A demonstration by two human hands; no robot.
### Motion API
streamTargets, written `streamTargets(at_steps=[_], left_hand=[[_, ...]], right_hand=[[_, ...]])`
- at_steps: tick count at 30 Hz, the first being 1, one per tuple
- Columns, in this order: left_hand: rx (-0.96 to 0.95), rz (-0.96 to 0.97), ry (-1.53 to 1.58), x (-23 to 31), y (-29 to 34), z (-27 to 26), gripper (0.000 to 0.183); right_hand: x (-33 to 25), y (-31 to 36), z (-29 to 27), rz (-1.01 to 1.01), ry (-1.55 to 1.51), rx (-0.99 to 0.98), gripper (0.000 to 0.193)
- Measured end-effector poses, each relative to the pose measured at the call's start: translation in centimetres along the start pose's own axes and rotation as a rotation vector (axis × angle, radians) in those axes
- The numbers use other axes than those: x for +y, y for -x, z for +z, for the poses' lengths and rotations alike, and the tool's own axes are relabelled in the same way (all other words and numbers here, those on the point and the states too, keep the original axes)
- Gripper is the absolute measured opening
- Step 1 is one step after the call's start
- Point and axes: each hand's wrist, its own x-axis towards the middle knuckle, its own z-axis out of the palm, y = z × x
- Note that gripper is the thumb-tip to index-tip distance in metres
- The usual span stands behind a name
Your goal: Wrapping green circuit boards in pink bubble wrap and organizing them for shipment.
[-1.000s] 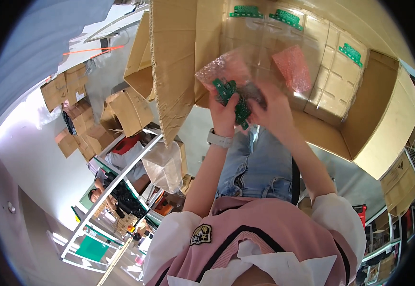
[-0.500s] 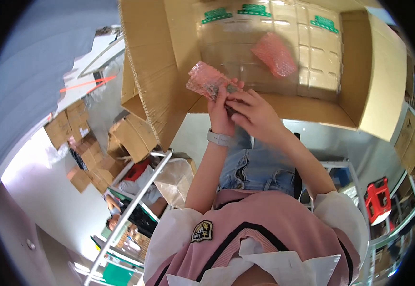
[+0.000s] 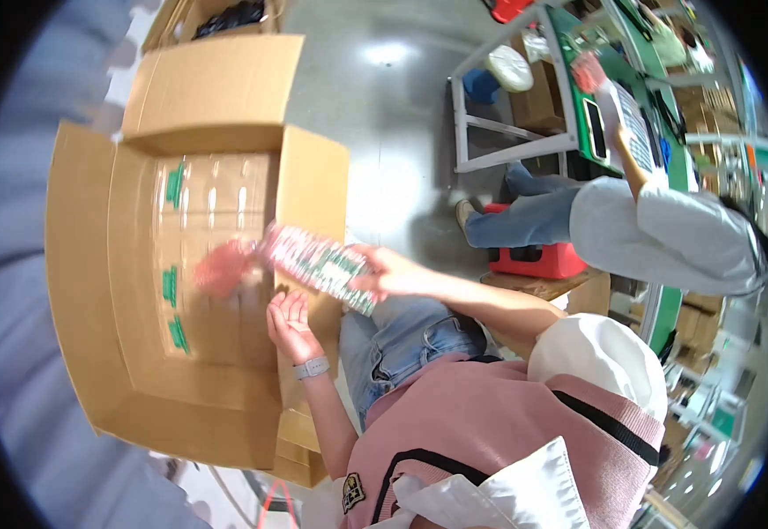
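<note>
**Right hand (image 3: 389, 271) grips a wrapped packet (image 3: 318, 264) across the carton's right edge**

The packet, pink bubble wrap with green showing through it, slants over the right flap (image 3: 313, 185) of an open carton (image 3: 212, 401). Its upper end reaches the carton's right edge; its lower end juts out past the flap. The right hand is closed around the outer part, thumb on top.

The left hand (image 3: 290, 328) is at the same edge, just below the packet, palm turned up, fingers loosely bent and apart, with nothing visible in it. Whether it touches the cardboard cannot be told.

Inside the carton, a second pink packet (image 3: 223, 267), blurred, sits between the middle and the right edge. Three green pieces (image 3: 174, 187) line the left side: one near the upper left corner, two toward the lower left.

Well apart to the right, a co-worker (image 3: 657, 231) stands at a green-topped bench (image 3: 569, 35).
</note>
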Motion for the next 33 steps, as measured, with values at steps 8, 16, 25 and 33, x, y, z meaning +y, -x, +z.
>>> streamTargets(at_steps=[8, 16, 25, 33], left_hand=[[-0.096, -0.134, -0.414, -2.8, -1.6, 5.7, 0.010], [0.114, -0.371, -0.446, -9.0, -5.2, 13.7, 0.013], [-0.053, -0.379, -0.538, -12.3, -8.2, 22.0, 0.016], [-0.009, -0.306, -0.471, -13.7, -11.5, 19.1, 0.013]], right_hand=[[-0.2, 9.8, -31.5, -0.528, -0.118, 1.211, 0.029], [0.9, 15.1, -65.5, -0.412, -0.142, 1.948, 0.039], [0.0, 12.7, -67.9, 0.411, 0.871, 1.970, 0.066], [-9.0, 8.2, -54.1, -0.318, 1.573, 1.685, 0.044]])
